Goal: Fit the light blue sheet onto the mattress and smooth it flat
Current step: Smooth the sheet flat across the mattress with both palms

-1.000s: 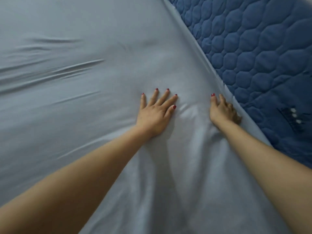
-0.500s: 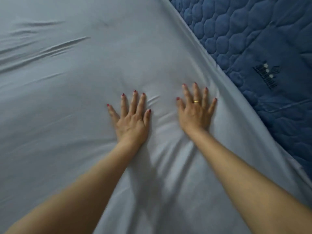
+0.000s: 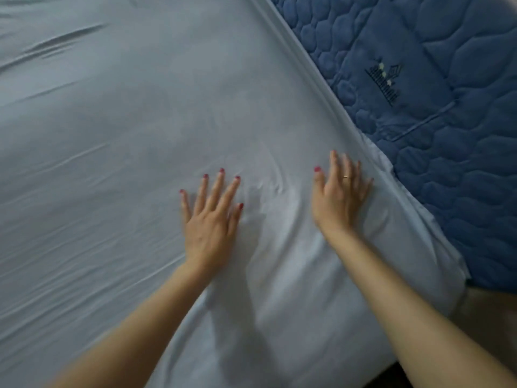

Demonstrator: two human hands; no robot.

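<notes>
right hand (image 3: 340, 201) shifted toward sheet (image 3: 140, 135) edge | both hands flat, released | quilted blue mattress (image 3: 447, 135) exposed

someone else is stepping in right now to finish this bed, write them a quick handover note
Left hand: open, fingers spread, palm flat on the light blue sheet, holding nothing.
Right hand: open, flat on the sheet close to its edge, gold ring on one finger, holding nothing.
Sheet: covers the top of the dark blue quilted mattress; its edge runs diagonally along the mattress side and wraps the near corner.
Done: sheet spread over the top, near corner covered.
Left: small puckers between the hands, long creases at upper left and fine ripples on the left. Other corners are out of view, so check them.
</notes>
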